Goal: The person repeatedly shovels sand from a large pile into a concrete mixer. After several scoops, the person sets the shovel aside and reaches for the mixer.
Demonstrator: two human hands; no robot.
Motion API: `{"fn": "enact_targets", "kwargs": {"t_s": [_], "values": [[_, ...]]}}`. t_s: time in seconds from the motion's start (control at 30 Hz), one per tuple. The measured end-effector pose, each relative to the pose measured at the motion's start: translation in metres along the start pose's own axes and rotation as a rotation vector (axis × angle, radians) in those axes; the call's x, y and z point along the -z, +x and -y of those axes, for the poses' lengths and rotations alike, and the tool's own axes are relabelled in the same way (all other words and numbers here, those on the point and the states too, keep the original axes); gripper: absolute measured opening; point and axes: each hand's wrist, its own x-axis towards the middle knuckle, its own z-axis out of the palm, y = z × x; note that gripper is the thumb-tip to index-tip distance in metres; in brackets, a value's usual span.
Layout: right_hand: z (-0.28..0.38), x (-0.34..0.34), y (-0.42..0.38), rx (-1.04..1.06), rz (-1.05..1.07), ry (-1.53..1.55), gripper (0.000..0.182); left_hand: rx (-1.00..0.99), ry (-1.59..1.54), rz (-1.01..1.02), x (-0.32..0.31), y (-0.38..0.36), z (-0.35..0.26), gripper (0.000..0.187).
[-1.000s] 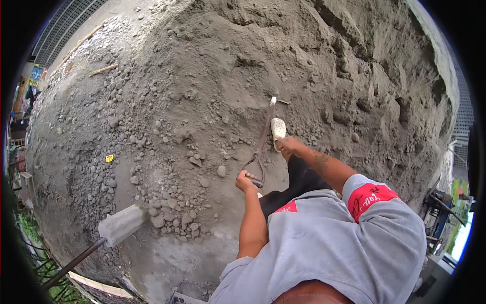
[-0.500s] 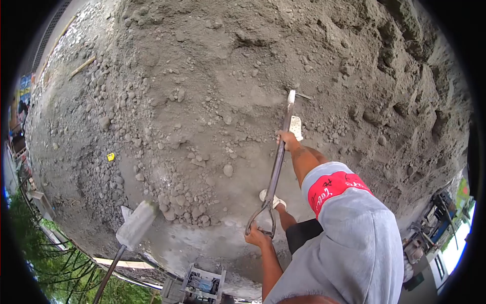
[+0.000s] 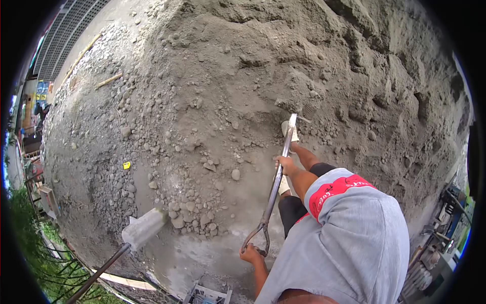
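My left hand [image 3: 251,253] is closed around the D-shaped handle of a shovel [image 3: 273,195], low in the view. Farther up the metal shaft, my right hand [image 3: 287,164] wraps round it. The shovel reaches up to the loose grey soil [image 3: 253,96], where its blade is partly hidden by dirt, so its depth cannot be made out. My two feet, in light perforated shoes [image 3: 285,186], stand beside the shaft.
Another shovel [image 3: 144,227], its blade coated grey, is at the lower left. Stones [image 3: 195,210] lie near it, with a small yellow object [image 3: 126,165] beyond. A rough soil bank [image 3: 374,76] rises at upper right. Equipment [image 3: 430,248] stands at lower right.
The view has shifted, and my feet and the shovel have changed position. Loose soil now shows heaped around the blade end. Both hands remain on the shovel.
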Motion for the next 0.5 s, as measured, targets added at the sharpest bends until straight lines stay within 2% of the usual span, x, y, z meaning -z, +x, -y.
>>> {"fn": "enact_targets", "kwargs": {"t_s": [0.07, 0.17, 0.23, 0.27, 0.3, 0.33, 0.37, 0.4, 0.5], "values": [[-0.025, 0.009, -0.032, 0.022, 0.035, 0.037, 0.01, 0.003, -0.025, 0.045, 0.033, -0.008, -0.011, 0.021], [-0.063, 0.019, -0.072, 0.075, 0.043, 0.098, 0.01, -0.093, 0.061, 0.093, 0.085, -0.014, -0.021, 0.02], [-0.096, 0.022, -0.083, 0.11, -0.004, 0.147, 0.01, -0.156, 0.093, 0.044, 0.114, -0.011, -0.038, 0.02], [-0.117, 0.026, -0.072, 0.061, 0.034, 0.188, 0.01, -0.198, 0.058, 0.077, 0.136, 0.018, -0.021, 0.019], [-0.135, 0.03, -0.069, 0.008, 0.072, 0.239, 0.01, -0.23, 0.08, 0.106, 0.149, 0.022, -0.03, 0.019], [-0.136, 0.027, -0.109, -0.007, 0.053, 0.29, 0.01, -0.262, 0.156, 0.122, 0.16, 0.019, -0.046, 0.019], [-0.148, 0.033, -0.111, 0.002, 0.054, 0.345, 0.01, -0.296, 0.231, 0.138, 0.166, 0.02, -0.056, 0.02], [-0.163, 0.039, -0.113, -0.028, 0.052, 0.393, 0.01, -0.723, 0.564, 0.326, 0.193, 0.063, -0.04, 0.019], [-0.198, 0.069, -0.112, -0.081, 0.032, 0.569, 0.01, -0.931, 0.687, 0.53, 0.202, 0.064, -0.062, 0.019]]}}
